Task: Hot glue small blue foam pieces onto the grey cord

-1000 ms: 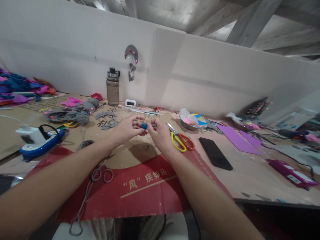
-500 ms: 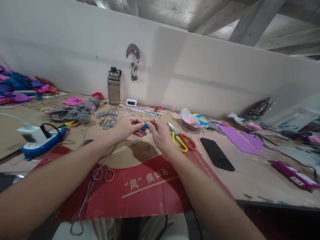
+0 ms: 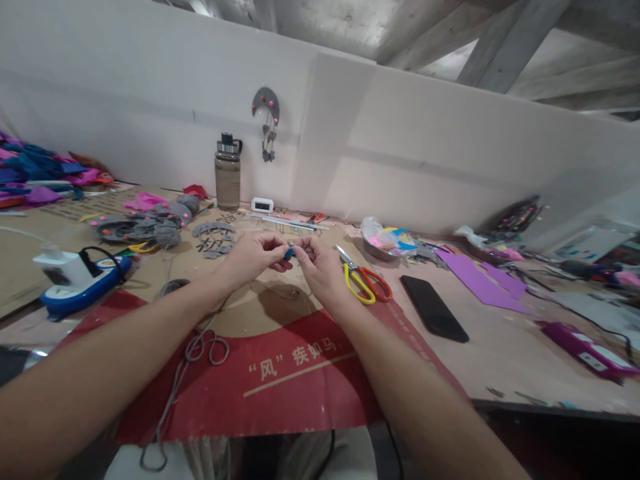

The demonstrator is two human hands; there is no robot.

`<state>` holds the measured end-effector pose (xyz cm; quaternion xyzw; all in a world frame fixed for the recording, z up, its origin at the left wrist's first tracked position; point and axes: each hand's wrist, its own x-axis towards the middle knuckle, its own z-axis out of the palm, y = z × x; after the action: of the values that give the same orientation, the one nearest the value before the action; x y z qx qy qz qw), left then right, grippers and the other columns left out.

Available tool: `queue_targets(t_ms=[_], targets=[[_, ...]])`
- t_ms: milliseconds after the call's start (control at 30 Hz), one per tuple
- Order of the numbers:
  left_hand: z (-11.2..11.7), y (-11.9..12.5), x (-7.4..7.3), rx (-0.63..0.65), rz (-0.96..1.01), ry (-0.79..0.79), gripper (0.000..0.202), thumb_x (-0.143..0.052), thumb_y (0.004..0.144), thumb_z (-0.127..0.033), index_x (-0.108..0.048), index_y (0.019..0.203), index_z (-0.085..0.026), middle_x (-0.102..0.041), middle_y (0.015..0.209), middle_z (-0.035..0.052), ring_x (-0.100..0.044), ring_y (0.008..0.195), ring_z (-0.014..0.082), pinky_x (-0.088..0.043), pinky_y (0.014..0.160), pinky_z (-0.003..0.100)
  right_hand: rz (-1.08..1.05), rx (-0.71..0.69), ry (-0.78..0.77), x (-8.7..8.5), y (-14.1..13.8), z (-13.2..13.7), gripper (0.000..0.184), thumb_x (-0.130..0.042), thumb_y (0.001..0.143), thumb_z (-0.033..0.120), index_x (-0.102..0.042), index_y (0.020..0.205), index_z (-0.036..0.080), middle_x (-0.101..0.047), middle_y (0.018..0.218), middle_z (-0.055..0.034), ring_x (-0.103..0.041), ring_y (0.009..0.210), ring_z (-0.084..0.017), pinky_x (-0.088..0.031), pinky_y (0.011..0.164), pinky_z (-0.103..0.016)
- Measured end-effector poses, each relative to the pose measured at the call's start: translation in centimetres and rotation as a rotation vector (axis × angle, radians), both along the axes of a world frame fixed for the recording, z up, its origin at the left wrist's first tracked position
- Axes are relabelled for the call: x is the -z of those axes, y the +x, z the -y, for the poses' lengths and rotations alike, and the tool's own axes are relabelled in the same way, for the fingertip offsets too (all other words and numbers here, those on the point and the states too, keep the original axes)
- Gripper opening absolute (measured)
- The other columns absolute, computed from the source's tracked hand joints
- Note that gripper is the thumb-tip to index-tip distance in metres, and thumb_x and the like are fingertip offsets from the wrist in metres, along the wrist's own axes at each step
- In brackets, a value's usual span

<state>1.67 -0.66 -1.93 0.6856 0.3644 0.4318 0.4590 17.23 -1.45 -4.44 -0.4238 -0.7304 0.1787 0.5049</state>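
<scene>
Between my fingertips, above the cardboard, is a small blue piece (image 3: 289, 253), mostly hidden; its kind cannot be made out. My left hand (image 3: 264, 252) pinches it from the left. My right hand (image 3: 316, 260) is closed with thumb and finger together at its right side; whatever it pinches there is too small to name. Grey yarn (image 3: 193, 347) trails in loops from below my left wrist over the red part of the cardboard (image 3: 300, 400). Scissors (image 3: 361, 279) with one yellow and one orange handle lie just right of my right hand.
A black phone (image 3: 434, 308) and purple sheets (image 3: 483, 280) lie to the right, near a metal bowl (image 3: 385, 252) of scraps. Grey felt pieces (image 3: 135, 225), a blue power strip (image 3: 83, 293) and a water bottle (image 3: 228, 175) stand left and behind. A grey moon-shaped hanging (image 3: 266, 105) is on the wall.
Both hands stay nearly in place, with only slight finger movement around the blue piece. Nothing else has visibly moved.
</scene>
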Motion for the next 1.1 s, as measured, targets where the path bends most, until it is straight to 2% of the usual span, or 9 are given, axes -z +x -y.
queue_targets(t_ms=[200,333,400,567,767,867,1100], targets=[[-0.05,0.05,0.18,-0.002,-0.011,0.054,0.022,-0.06,0.074,-0.035,-0.062,0.075,-0.013,-0.067,0.065,0.0054,-0.066,0.063,0.0157,-0.054,0.06,0.027,0.013,0.015,-0.025,-0.23,-0.08,0.21,0.018,-0.043,0.084,0.035,-0.051,0.085,0.019,-0.059,0.073,-0.001,-0.053,0.061,-0.011,-0.04,0.057,-0.023],[-0.02,-0.06,0.11,-0.057,-0.111,0.109,0.02,-0.059,0.075,-0.034,-0.064,0.076,-0.016,-0.062,0.055,0.0021,-0.057,0.044,0.0104,-0.046,0.042,0.02,0.012,0.019,-0.046,-0.36,-0.12,0.25,0.017,-0.043,0.083,0.035,-0.05,0.082,0.019,-0.054,0.064,0.0012,-0.048,0.054,-0.01,-0.036,0.05,-0.022],[-0.02,-0.1,0.05,-0.084,-0.141,0.138,0.019,-0.059,0.075,-0.034,-0.065,0.076,-0.016,-0.06,0.051,0.0008,-0.052,0.039,0.0086,-0.043,0.039,0.019,0.021,0.036,-0.049,-0.4,-0.13,0.25,0.017,-0.043,0.083,0.034,-0.049,0.08,0.019,-0.051,0.06,0.0024,-0.046,0.051,-0.01,-0.034,0.049,-0.021],[-0.07,0.07,0.06,-0.018,-0.044,0.043,0.02,-0.061,0.073,-0.032,-0.064,0.082,-0.014,-0.065,0.06,0.0043,-0.062,0.055,0.0138,-0.053,0.055,0.026,0.058,0.084,-0.016,-0.39,-0.11,0.2,0.017,-0.044,0.082,0.034,-0.051,0.078,0.019,-0.051,0.059,0.0026,-0.044,0.051,-0.009,-0.033,0.049,-0.021],[-0.18,0.13,0.19,0.028,0.098,-0.118,0.019,-0.065,0.07,-0.028,-0.063,0.077,-0.011,-0.067,0.067,0.0073,-0.065,0.064,0.0156,-0.055,0.069,0.031,0.045,0.1,-0.012,-0.53,-0.16,0.2,0.015,-0.045,0.081,0.032,-0.05,0.077,0.019,-0.051,0.057,0.0029,-0.044,0.049,-0.009,-0.033,0.048,-0.021],[-0.23,0.07,0.21,0.049,0.149,-0.154,0.018,-0.065,0.07,-0.026,-0.063,0.078,-0.01,-0.068,0.067,0.007,-0.065,0.064,0.0158,-0.055,0.07,0.032,0.031,0.101,-0.029,-0.65,-0.19,0.29,0.014,-0.045,0.081,0.031,-0.05,0.077,0.019,-0.051,0.057,0.0033,-0.044,0.048,-0.009,-0.034,0.048,-0.021],[-0.4,0.0,0.36,0.023,0.058,-0.094,0.02,-0.067,0.068,-0.029,-0.063,0.076,-0.012,-0.067,0.065,0.0068,-0.066,0.063,0.0161,-0.055,0.065,0.03,0.109,0.139,0.012,-0.71,-0.21,0.53,0.015,-0.046,0.081,0.033,-0.052,0.078,0.019,-0.057,0.065,0.0003,-0.049,0.055,-0.011,-0.036,0.054,-0.022]])
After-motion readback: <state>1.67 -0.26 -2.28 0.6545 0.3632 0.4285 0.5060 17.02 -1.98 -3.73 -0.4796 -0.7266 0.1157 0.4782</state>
